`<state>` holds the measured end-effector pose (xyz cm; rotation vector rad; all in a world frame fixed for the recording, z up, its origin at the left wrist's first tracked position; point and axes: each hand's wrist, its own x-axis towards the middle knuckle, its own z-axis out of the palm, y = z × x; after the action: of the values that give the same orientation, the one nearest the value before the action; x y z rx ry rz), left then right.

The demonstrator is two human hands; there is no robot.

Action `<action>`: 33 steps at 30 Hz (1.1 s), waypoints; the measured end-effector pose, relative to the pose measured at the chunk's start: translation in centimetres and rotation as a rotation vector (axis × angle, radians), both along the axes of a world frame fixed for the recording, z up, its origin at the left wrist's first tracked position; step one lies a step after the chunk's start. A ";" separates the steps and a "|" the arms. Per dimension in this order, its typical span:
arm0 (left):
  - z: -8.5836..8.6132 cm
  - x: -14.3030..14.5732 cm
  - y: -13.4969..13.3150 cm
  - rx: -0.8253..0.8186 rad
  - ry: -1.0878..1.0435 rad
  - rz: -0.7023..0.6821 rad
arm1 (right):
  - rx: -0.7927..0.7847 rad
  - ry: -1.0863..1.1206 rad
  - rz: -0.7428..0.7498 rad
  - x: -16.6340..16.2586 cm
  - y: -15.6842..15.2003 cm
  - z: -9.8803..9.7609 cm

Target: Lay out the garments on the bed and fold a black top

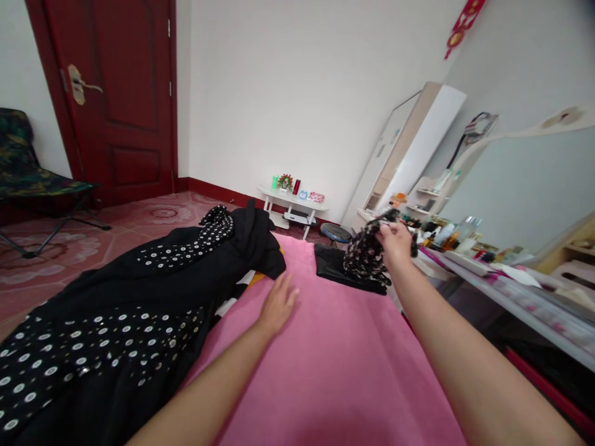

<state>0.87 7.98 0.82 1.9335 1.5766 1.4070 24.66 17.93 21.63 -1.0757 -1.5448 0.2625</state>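
My right hand (pixel 396 240) pinches a bundle of black cloth with a pale floral pattern (pixel 365 255), holding it at the far right of the pink bedspread (pixel 325 359). Under and beside that cloth lies a flat folded black garment (pixel 332 266). My left hand (pixel 279 303) hovers over or rests on the pink cover, fingers stretched out and nothing in them; contact cannot be told. Just left of it is a heap of black clothing (pixel 186 279) with white-dotted parts, and some yellow and white cloth shows beneath its edge.
A dressing table (pixel 520 310) crowded with bottles and a large mirror (pixel 534 186) runs along the right. Against the back wall stand a small white table (pixel 292 199), a round stool (pixel 335 233) and a tall white unit (pixel 409 142). A folding chair (pixel 41 179) is left, near a red door (pixel 125 80).
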 end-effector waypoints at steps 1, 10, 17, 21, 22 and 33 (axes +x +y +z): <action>0.6 -0.6 -0.1 0.085 -0.149 0.042 | 0.023 0.006 0.035 -1.9 -1.3 0.8; 13.5 -4.6 -5.2 0.564 -0.618 0.189 | -0.084 0.142 0.480 -7.6 -14.1 -0.9; 12.8 -3.4 -4.7 -0.029 -0.108 -0.282 | -0.452 0.034 0.340 -3.6 -11.4 -7.3; 10.2 -2.0 -5.1 -0.325 0.479 -0.616 | -0.473 -0.125 0.308 -1.8 -10.8 -7.4; 9.8 -1.3 -5.5 -0.371 0.603 -0.723 | -0.456 -0.098 0.273 -1.5 -10.8 -7.1; 9.8 1.8 -7.2 -0.419 0.461 -0.882 | -0.345 0.020 0.192 -0.2 -13.3 -4.0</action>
<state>2.69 0.74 10.63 2.2981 0.8197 0.2707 24.47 4.66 17.59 -1.1837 -1.6227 0.6897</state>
